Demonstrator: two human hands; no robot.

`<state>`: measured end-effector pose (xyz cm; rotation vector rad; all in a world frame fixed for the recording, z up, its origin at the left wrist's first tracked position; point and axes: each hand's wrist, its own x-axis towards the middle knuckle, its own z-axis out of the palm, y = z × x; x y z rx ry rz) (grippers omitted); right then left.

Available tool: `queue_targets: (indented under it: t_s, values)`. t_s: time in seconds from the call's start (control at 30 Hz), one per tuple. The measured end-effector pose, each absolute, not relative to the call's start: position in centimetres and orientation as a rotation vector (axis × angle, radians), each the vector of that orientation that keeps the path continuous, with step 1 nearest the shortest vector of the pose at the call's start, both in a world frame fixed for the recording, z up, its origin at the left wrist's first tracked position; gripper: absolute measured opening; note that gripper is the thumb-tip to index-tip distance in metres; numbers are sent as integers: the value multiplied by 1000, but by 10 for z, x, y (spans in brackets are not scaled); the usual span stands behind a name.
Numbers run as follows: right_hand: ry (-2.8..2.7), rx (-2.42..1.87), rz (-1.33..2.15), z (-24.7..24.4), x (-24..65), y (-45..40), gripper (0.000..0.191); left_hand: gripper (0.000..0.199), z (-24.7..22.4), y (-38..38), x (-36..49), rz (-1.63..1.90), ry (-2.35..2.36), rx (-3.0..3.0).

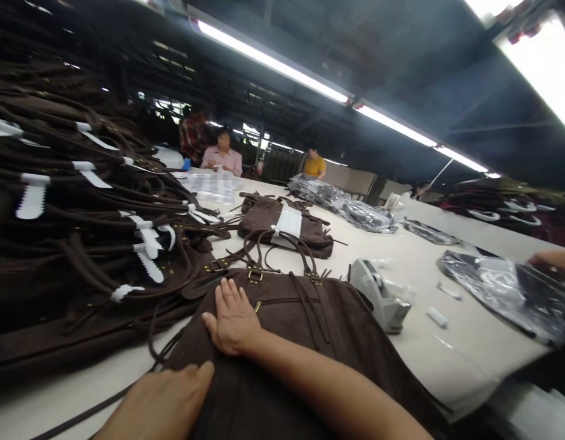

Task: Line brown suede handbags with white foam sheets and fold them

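Note:
A dark brown handbag [282,354] lies flat on the table in front of me, with buckled handles, a zip and thin hanging cords. My right hand [234,318] rests palm down on its upper left part, fingers stretched out. At the bag's left edge, my left hand [165,400] is closed, its fingers curled and partly hidden; it appears to grip the bag's side. Beyond it sits another brown bag [286,226] with a white paper band. A grey tape dispenser [378,296] stands to the right of the near bag.
Brown bags with white-wrapped handles form a tall pile [80,244] on the left. Plastic-wrapped bags [506,290] lie at right, near another person's hand [554,258]. A small white roll [437,317] and clear plastic bags [213,185] lie on the table [451,360]. Several people are farther back.

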<state>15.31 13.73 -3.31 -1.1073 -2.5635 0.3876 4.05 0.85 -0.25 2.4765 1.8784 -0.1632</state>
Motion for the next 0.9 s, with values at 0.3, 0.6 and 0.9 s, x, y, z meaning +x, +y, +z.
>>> queue_targets:
  t_s: [0.3,0.6,0.9]
  values:
    - [-2635,-1042,534,-15,162,181,72,54,-46,25,42,497,1463,3087]
    - [-3028,-1137,602,29,264,114,78,55,-1,12,51,46,1440,2648]
    - [-2826,-1556,374,73,398,-7,59,50,-17,23,47,34,1451,2691]
